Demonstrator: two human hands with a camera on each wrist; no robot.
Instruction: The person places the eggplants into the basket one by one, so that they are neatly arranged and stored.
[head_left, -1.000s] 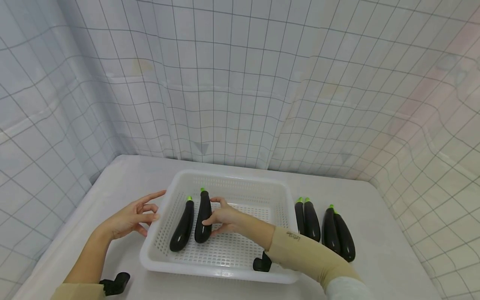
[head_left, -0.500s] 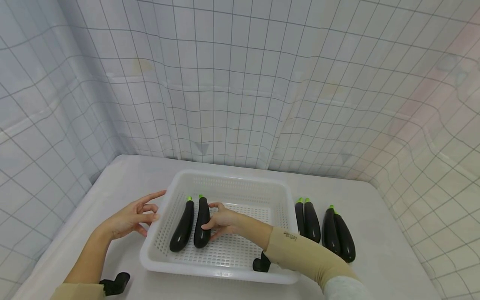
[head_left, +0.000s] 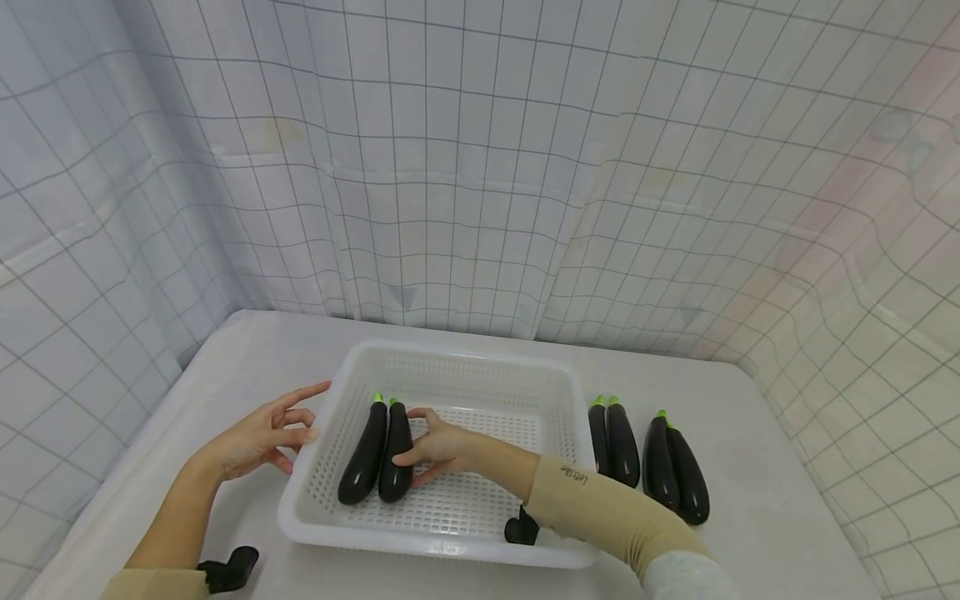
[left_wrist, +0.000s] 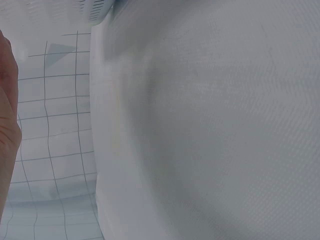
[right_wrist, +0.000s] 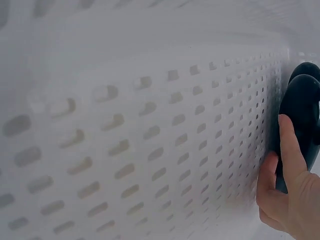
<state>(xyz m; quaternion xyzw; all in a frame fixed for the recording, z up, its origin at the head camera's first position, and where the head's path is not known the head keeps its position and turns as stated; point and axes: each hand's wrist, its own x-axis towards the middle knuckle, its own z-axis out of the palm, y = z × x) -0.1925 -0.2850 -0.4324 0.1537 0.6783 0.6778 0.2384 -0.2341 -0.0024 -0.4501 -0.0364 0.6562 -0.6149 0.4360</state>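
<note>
- White plastic basket [head_left: 435, 546], perforated, set on a white-covered table [head_left: 772, 467]; grid-patterned curtain [head_left: 480, 150] behind.
- Two eggplants [head_left: 623, 442] just beside the basket's right wall, partly hidden from me by that wall and the right forearm [head_left: 510, 465].
- Further right, another pair of eggplants [head_left: 688, 475], lying side by side.
- Black wrist piece [head_left: 521, 527] on the right arm, covering part of the basket's near right corner in my head view.
- Left hand [head_left: 266, 435]: at the basket's left rim, fingers spread and uncurled, grasping nothing; my left wrist view catches only its edge.
- Right hand [head_left: 442, 446]: reached in across the basket from the right, thumb and fingers pinching the held eggplant [head_left: 398, 437] from its right side.
- Held eggplant: inside the basket, left half, just right of the second eggplant [head_left: 363, 454]; contact between the two I cannot tell.
- Its long axis: running front to back, green stem end toward the curtain, rounded dark end toward the wearer.
- Second eggplant: stem likewise at the far end, leaning slightly rightward.
</note>
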